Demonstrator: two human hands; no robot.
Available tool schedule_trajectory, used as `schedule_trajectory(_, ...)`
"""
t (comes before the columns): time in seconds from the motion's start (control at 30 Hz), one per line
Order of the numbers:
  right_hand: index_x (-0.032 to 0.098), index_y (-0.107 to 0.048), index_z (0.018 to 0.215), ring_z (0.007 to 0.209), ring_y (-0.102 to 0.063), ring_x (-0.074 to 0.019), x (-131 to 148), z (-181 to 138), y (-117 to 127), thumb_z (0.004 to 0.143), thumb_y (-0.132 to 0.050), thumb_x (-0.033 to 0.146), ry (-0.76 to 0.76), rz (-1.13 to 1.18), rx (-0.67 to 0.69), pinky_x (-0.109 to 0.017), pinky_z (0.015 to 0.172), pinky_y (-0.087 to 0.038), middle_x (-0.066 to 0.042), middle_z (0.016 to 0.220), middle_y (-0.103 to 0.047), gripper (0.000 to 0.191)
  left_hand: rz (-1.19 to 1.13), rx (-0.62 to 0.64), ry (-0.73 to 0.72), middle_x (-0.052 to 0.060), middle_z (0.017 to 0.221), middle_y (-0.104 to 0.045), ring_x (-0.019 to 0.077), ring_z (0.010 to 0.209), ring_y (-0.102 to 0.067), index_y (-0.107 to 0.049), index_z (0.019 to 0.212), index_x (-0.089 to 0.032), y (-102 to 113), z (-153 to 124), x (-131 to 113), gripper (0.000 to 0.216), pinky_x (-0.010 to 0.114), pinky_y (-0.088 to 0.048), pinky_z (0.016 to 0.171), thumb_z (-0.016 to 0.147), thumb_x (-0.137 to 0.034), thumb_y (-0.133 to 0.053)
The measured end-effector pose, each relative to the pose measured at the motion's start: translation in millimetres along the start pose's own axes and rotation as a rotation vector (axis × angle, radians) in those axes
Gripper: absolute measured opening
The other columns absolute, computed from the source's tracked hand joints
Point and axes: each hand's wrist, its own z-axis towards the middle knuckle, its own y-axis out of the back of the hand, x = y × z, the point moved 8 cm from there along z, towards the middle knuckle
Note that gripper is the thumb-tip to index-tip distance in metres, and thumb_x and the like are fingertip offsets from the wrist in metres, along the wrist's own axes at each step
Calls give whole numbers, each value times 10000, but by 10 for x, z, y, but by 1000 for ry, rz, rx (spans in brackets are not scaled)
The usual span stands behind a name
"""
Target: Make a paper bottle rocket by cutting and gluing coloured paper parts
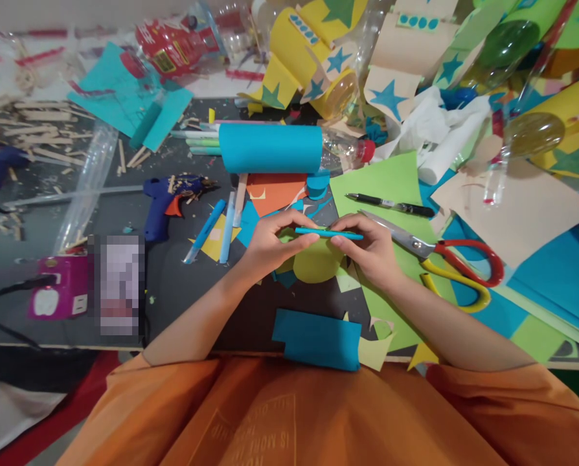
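Note:
My left hand (274, 244) and my right hand (367, 249) meet over the middle of the dark table (182, 291). Together they pinch a thin blue piece of paper (329, 233), seen edge-on, one hand at each end. Under the hands lies a yellow paper round (317, 264) among green and blue scraps. A plastic bottle wrapped in blue paper (271, 148) lies just beyond the hands. Both hands have their fingers closed on the strip.
Red-and-yellow scissors (445, 259) and a black pen (391, 205) lie to the right. A blue glue gun (170, 197) and markers (212, 230) sit to the left. A blue paper rectangle (317, 338) hangs at the near edge. Decorated bottles and paper fill the back.

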Motion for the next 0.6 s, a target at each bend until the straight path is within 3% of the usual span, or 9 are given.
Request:
schedule_trajectory(0.2, 239, -666, 765, 698, -634, -168, 27, 6, 11, 760, -768, 534, 6, -27, -20, -324, 638, -531, -16, 771, -685, 312, -46, -34, 24, 11, 706, -618, 125, 609, -556, -623, 715, -212, 13, 9, 15, 434, 248, -460, 527, 688, -609, -797)
schedule_trajectory(0.47, 242, -667, 756, 699, -626, -173, 29, 6, 26, 764, -763, 535, 21, -47, -33, -329, 632, -517, -18, 763, -683, 308, -89, -31, 26, -12, 733, -579, 131, 696, -591, -474, 715, -226, 17, 3, 8, 477, 259, -518, 629, 686, -558, -817)
schedule_trajectory(0.6, 240, -667, 766, 697, -627, -168, 17, 5, 6, 783, -759, 498, 24, -33, -7, -322, 633, -513, -15, 762, -683, 275, -82, 50, 64, 8, 821, -643, 148, 778, -645, -558, 839, -233, -27, 1, 25, 390, 254, -533, 681, 727, -521, -794)
